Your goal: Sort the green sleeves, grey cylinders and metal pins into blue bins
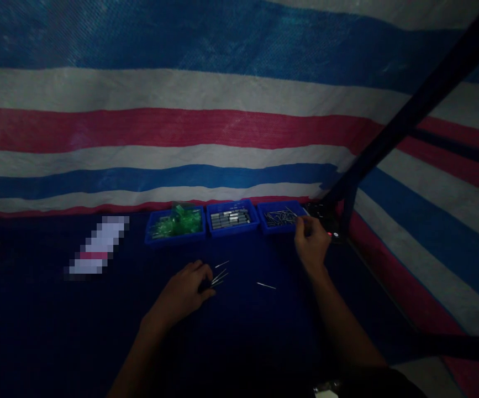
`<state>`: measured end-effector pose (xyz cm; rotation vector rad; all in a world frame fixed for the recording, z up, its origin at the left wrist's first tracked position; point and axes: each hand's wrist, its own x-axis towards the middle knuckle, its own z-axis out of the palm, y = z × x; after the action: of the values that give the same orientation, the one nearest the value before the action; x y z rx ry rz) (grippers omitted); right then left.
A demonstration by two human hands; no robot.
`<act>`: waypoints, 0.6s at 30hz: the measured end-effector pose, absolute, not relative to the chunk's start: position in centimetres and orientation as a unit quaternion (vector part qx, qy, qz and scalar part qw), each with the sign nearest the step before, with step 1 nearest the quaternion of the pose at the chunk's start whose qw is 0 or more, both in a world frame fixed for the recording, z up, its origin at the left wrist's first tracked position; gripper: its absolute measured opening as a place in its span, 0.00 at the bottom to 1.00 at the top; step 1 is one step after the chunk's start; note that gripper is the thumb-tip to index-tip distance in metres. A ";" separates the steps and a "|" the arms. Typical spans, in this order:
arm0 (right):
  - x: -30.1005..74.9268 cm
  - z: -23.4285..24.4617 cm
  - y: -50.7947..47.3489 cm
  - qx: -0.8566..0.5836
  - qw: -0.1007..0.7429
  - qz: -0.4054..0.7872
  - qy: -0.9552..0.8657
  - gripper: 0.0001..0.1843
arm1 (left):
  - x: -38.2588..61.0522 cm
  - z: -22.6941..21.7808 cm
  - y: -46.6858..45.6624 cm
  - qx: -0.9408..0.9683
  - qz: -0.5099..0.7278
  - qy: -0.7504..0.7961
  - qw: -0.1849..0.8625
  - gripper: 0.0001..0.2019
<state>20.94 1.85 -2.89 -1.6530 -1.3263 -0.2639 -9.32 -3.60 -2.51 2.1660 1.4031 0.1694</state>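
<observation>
Low over the dark blue table, my left hand (pixel 185 284) has its fingers curled, thumb and forefinger at the near ends of several thin metal pins (pixel 219 278). These pins fan out to the right of the fingertips. One more loose pin (pixel 222 264) lies just beyond them, and another single pin (pixel 266 286) is on the table between my hands. My right hand (pixel 311 237) is pinched closed at the right edge of a blue tray (pixel 278 228) full of similar pins. A thin pin shows at its fingertips; the dim light blurs the grip.
Left of the pin tray stand a blue tray (pixel 234 230) of short metal cylinders and a blue tray (pixel 175 238) of green, shiny pieces. A blurred-out sheet (pixel 100 243) lies farther left. Striped sheeting (pixel 181 130) closes the back; a dark frame bar (pixel 388 143) slants at right.
</observation>
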 end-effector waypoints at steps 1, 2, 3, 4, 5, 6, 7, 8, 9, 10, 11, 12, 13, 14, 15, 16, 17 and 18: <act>21.1 -3.0 2.0 -0.691 0.471 -0.104 -0.538 0.14 | -9.2 -2.5 -3.6 0.806 0.060 0.521 0.273 0.04; 21.1 -3.0 2.1 -0.705 0.454 -0.096 -0.536 0.15 | -9.1 -2.6 -3.6 0.807 0.061 0.521 0.272 0.03; 20.9 -3.1 2.1 -0.716 0.434 -0.084 -0.540 0.16 | -9.0 -2.6 -3.6 0.808 0.064 0.519 0.271 0.03; 20.6 -3.1 2.1 -0.723 0.414 -0.069 -0.549 0.17 | -8.9 -2.6 -3.6 0.809 0.068 0.517 0.270 0.04; 20.1 -3.2 1.9 -0.721 0.397 -0.051 -0.565 0.17 | -8.9 -2.6 -3.5 0.810 0.075 0.514 0.271 0.05; 19.3 -3.2 1.5 -0.710 0.386 -0.033 -0.588 0.17 | -8.8 -2.6 -3.4 0.811 0.086 0.510 0.274 0.06; 18.4 -3.2 1.1 -0.687 0.381 -0.014 -0.618 0.16 | -8.7 -2.7 -3.3 0.811 0.098 0.505 0.278 0.07; 17.4 -3.2 0.5 -0.653 0.379 0.007 -0.655 0.15 | -8.6 -2.7 -3.2 0.810 0.113 0.502 0.283 0.08; 16.3 -3.2 -0.2 -0.609 0.376 0.031 -0.698 0.13 | -8.5 -2.7 -3.2 0.806 0.130 0.500 0.289 0.08; 15.2 -3.3 -0.9 -0.558 0.366 0.057 -0.743 0.11 | -8.4 -2.6 -3.1 0.799 0.147 0.502 0.297 0.09; 14.2 -3.3 -1.6 -0.507 0.347 0.079 -0.785 0.10 | -8.2 -2.6 -3.1 0.789 0.163 0.506 0.307 0.09; 13.3 -3.4 -2.2 -0.462 0.330 0.094 -0.818 0.09 | -8.0 -2.5 -3.1 0.778 0.178 0.511 0.319 0.09; 12.7 -3.5 -2.7 -0.427 0.313 0.103 -0.842 0.08 | -7.8 -2.5 -3.1 0.768 0.193 0.514 0.330 0.09; 12.2 -3.5 -3.1 -0.401 0.299 0.107 -0.859 0.07 | -7.7 -2.4 -3.2 0.759 0.206 0.515 0.341 0.08; 11.9 -3.6 -3.4 -0.386 0.290 0.106 -0.869 0.06 | -7.5 -2.4 -3.2 0.753 0.217 0.513 0.350 0.09; 11.8 -3.7 -3.6 -0.378 0.286 0.105 -0.874 0.06 | -7.3 -2.3 -3.3 0.749 0.227 0.510 0.356 0.09; 11.8 -3.7 -3.6 -0.375 0.286 0.103 -0.876 0.06 | -7.2 -2.3 -3.4 0.747 0.236 0.507 0.359 0.09; 11.8 -3.7 -3.6 -0.374 0.289 0.101 -0.875 0.06 | -7.1 -2.3 -3.4 0.746 0.242 0.503 0.362 0.10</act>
<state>11.82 -3.62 -3.74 -0.9991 -2.3366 0.2703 -7.06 -3.42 -2.34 1.9221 1.2953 0.6225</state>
